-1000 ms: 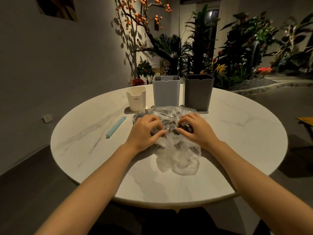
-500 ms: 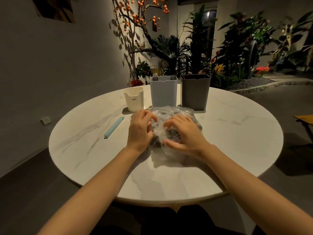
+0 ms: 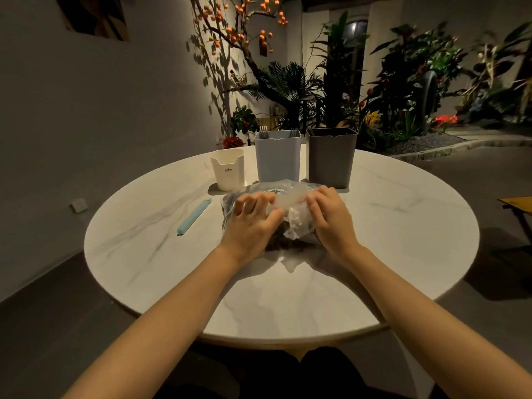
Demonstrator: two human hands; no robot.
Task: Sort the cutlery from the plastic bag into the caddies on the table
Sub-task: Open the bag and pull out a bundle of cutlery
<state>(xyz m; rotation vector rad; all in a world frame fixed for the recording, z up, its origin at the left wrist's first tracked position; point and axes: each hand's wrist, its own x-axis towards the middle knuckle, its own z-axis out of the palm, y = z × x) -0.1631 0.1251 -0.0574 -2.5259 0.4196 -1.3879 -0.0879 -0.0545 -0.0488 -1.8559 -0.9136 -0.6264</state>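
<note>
Task looks early-to-mid. Two forks already stand in the light grey caddy [image 3: 277, 159], centre of frame: fork tines [image 3: 264, 129] show at its left rim and another set at its right. The dark grey caddy [image 3: 331, 156] just right of it shows nothing above its rim; inside can't be seen. Same for the small white caddy [image 3: 228, 168] to the left w/ some lettering on its front. Most of the cutlery seems still in the plastic bag [image 3: 290, 197], which lies on the round marble table [image 3: 144, 240] directly in front of the caddies, mid-frame. Dark shapes show thru the film but can't tell which pieces they are.

Hands: left hand [image 3: 253, 223] sits on the bag's left part, fingers curled down onto the plastic, thumb pointing toward centre; looks like it's bunching the film, but whether it actually pinches it I can't tell for sure. Right hand [image 3: 331, 220] is on the bag's right side, fingers bent and gathering the crumpled film near the top. Neither hand holds any cutlery.

Judgement: the step in hand is prob. working the bag open or feeling for the next piece. A pale blue bag clip [image 3: 193, 216] lies on the table, left of the bag & apart from it.
</note>
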